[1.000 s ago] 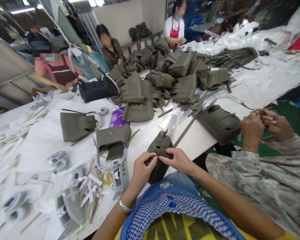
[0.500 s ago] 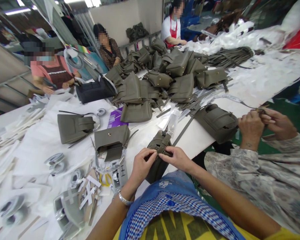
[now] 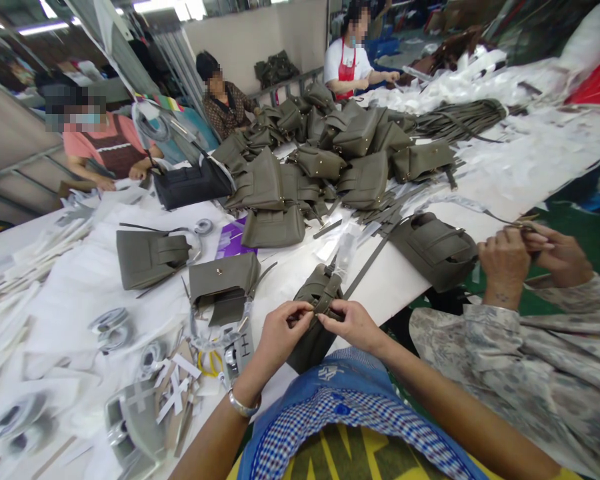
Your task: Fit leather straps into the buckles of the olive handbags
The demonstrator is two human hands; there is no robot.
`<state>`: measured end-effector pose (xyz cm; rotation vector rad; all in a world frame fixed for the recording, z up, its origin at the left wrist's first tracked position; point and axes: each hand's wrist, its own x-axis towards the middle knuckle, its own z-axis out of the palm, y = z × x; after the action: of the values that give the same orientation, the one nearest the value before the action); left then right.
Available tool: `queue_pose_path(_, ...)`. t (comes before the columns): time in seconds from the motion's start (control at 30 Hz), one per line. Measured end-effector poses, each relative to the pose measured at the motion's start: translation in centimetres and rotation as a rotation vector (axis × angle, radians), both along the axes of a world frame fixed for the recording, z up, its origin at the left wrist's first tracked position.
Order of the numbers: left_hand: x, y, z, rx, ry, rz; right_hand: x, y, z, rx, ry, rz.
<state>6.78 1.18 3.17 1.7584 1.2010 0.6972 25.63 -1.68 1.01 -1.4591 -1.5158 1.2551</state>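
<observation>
An olive-green handbag [image 3: 309,348] rests at the table's near edge, close against my apron. Across its top runs a narrow strap [image 3: 330,293] of the same leather, and clear plastic wrapping [image 3: 347,250] lies just beyond it. My left hand [image 3: 284,331] pinches at the lower end of this strap with thumb and forefinger. From the other side my right hand [image 3: 354,324] is closed on the strap, its fingertips a short way from the left ones. Any small fitting between the fingertips is too small to make out.
Two finished-looking olive bags [image 3: 153,259] lie to the left, near tape rolls [image 3: 111,327] and a tape dispenser [image 3: 133,427]. A large pile of bags [image 3: 325,147] fills the table's middle. At my right, a co-worker's hands [image 3: 505,263] hold a strap beside another bag [image 3: 433,250].
Both hands stay at the strap, with small finger shifts; my left fingers curl in slightly more. At the far side, a person in a red apron has raised an arm outward.
</observation>
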Motion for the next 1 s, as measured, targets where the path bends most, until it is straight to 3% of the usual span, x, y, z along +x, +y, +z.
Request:
queue_pose_path(0.2, 0.3, -0.3, -0.4, -0.059, -0.019, 0.028, -0.4, -0.4, -0.1, -0.056, 0.046, -0.054)
queue_pose_path(0.4, 0.4, -0.4, -1.9, -0.114, -0.040, 0.008, -1.4, -0.5, -0.4, -0.073, 0.112, -0.128)
queue_pose_path(0.53, 0.8, -1.2, -2.6, -0.032, 0.028, 0.036, -1.7, -0.9, -0.4, -0.031, 0.108, -0.129)
queue_pose_path(0.67, 1.0, -1.9, -1.9, 0.052, 0.042, 0.042, -1.0, -1.4, -0.3, -0.053, -0.082, -0.064)
queue_pose_path(0.77, 0.5, -1.5, -0.1, 0.123, 0.036, 0.027, -0.2, -1.3, 0.0, -0.005, -0.183, 0.043)
queue_pose_path(0.83, 0.0, -0.9, 1.3, 0.223, 0.062, -0.063, 0.2, -1.0, 0.6, 0.074, -0.247, 0.120)
queue_pose_path(0.9, -0.6, -0.2, 2.4, 0.289, 0.111, -0.238, 0.4, -0.6, 1.4, 0.181, -0.313, 0.196)
queue_pose_path(1.0, -1.1, 1.0, 2.9, 0.294, 0.211, -0.481, 0.6, 0.3, 2.7, 0.365, -0.379, 0.290)
